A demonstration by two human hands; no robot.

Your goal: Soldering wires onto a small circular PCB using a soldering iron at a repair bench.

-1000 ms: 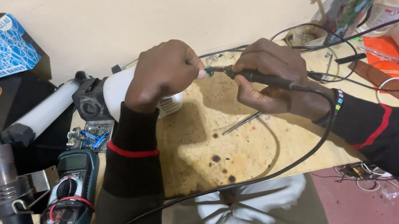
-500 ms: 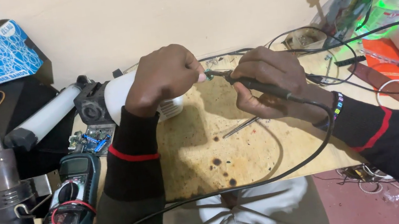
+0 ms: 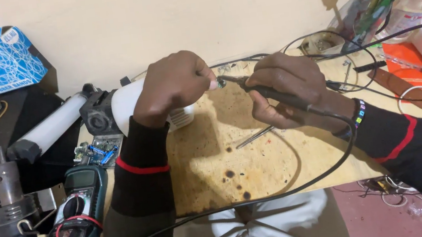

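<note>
Head camera shows the left hand [image 3: 176,85] clenched around a white device [image 3: 129,105] over the scorched board [image 3: 262,166], and the right hand [image 3: 286,88] grasping a soldering iron [image 3: 265,90]. Its tip touches a small part beside the left fingertips, so I think a slip could burn them.

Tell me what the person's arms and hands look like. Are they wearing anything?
Both hands are bare, with no gloves. The left hand comes out of a long black sleeve with a thin red stripe around the forearm. The right hand has a matching black sleeve with a red stripe, turning grey higher up. A small beaded bracelet in mixed colours sits at the right wrist.
</note>
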